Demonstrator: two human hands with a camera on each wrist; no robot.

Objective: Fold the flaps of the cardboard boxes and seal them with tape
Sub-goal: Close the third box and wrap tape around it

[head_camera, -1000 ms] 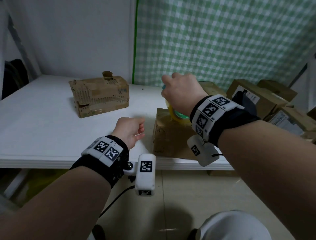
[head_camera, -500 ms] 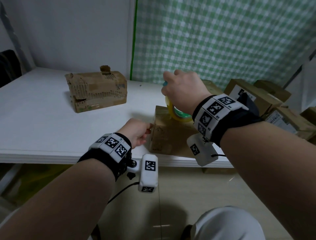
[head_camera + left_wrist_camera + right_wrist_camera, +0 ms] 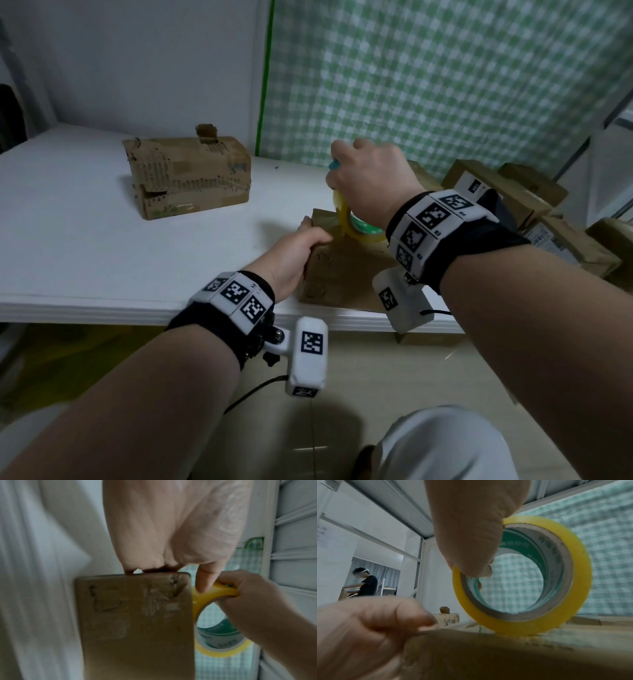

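– Is there anything on the tape roll [image 3: 578,555] you can read?

– The green liner inside its core has white Chinese characters, but they're too blurred to make out.

– What about the cartons?

– A stacked box [image 3: 507,192] on the right has a white label [image 3: 475,186] with dark print, too small to read.

– And the wrists?

– The left wristband [image 3: 236,294] and right wristband [image 3: 435,219] carry black-and-white square code markers — patterns, not words. The wall sheet [image 3: 320,534] has faint writing that can't be read.
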